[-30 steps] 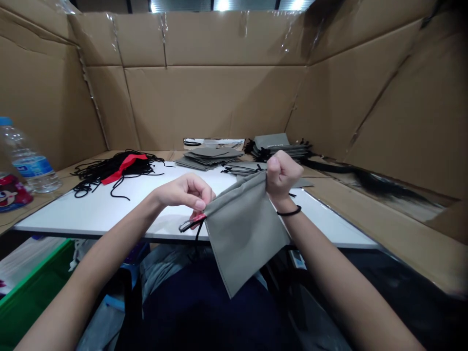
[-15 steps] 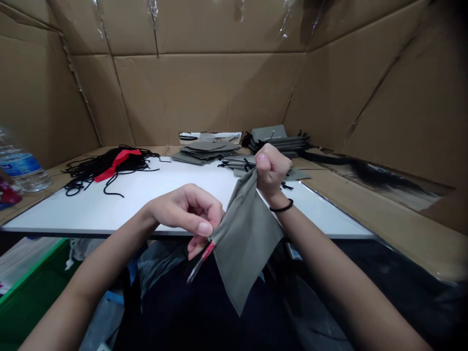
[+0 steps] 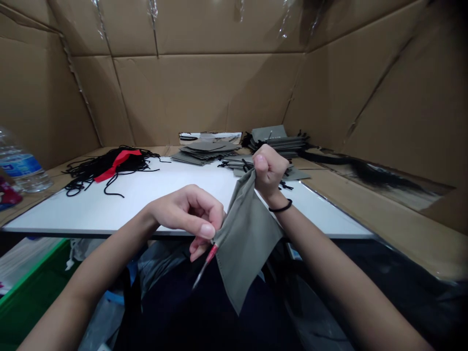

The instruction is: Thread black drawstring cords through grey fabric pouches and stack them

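**Grey fabric pouch held at the 2 ends of its top edge**

From where I stand, I see the person seated at a white worktop, with cardboard walls around it. The pouch is in the air, at the near edge of the worktop and above the dark clothing of the lap. Its top edge is gathered in folds and runs slanting between the 2 hands, while the lower corner hangs free.

The left hand has its thumb and fingers brought together in a pinch, at the lower end of this top edge. Just beside the thumb tip, a thin tool with a red part and a metal end sticks out from the pouch, pointing down. How far it goes inside, I cannot tell. The right hand is higher, its fingers curled tightly into a fist around the other end. A black band is around this wrist.

Behind the hands lie flat grey pieces in a stack, and to the right of it a pile of grey pouches with black cord ends. On the left side rest many black cords, with a red strip across them, and farther left stands a clear bottle with a blue label.
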Tool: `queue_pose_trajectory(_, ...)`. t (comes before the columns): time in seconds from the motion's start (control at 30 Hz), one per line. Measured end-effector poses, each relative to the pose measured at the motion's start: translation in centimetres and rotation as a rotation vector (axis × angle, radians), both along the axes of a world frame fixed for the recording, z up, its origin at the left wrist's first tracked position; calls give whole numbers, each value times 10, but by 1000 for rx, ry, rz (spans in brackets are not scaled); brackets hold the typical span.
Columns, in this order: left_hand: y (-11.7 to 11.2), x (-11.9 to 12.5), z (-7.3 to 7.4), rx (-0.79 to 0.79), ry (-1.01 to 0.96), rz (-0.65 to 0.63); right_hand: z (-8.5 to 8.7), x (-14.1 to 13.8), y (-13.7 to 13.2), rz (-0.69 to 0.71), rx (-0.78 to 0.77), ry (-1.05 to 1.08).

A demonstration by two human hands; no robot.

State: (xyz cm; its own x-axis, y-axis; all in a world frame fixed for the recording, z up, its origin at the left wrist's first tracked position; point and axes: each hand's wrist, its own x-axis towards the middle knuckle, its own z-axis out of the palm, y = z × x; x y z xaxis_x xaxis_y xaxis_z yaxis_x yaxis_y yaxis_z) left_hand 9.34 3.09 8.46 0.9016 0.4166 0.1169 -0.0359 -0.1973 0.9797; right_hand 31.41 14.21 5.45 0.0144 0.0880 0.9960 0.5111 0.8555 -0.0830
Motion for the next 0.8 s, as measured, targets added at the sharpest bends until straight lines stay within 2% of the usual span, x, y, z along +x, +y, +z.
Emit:
queue_pose_trajectory(0.1, 2, 0, 1, 30, -25, 64, 1, 1, 1, -41, -4, -6)
queue_pose_trajectory(0.17, 6, -1, 2, 16, -103, 150, 2, 3, 2, -86, -14, 1)
queue_pose_trajectory(0.37, 29, -17, -1, -53, -499, 569, 7, 12, 3, -236, -106, 47)
queue_pose_trajectory(0.47, 37, -29, -3, -114, -563, 740, 8, 14, 3, -286, -156, 61)
queue_pose_trajectory(0.53, 40, -36, -5, -82, -555, 766, 8, 14, 3, -315, -191, 61)
queue_pose_trajectory(0.7, 47, -46, -10, 54, -542, 669, 6, 14, 5, -334, -218, 60)
queue_pose_trajectory(0.8, 50, -45, -14, 106, -496, 675, 5, 14, 6, -355, -240, 64)
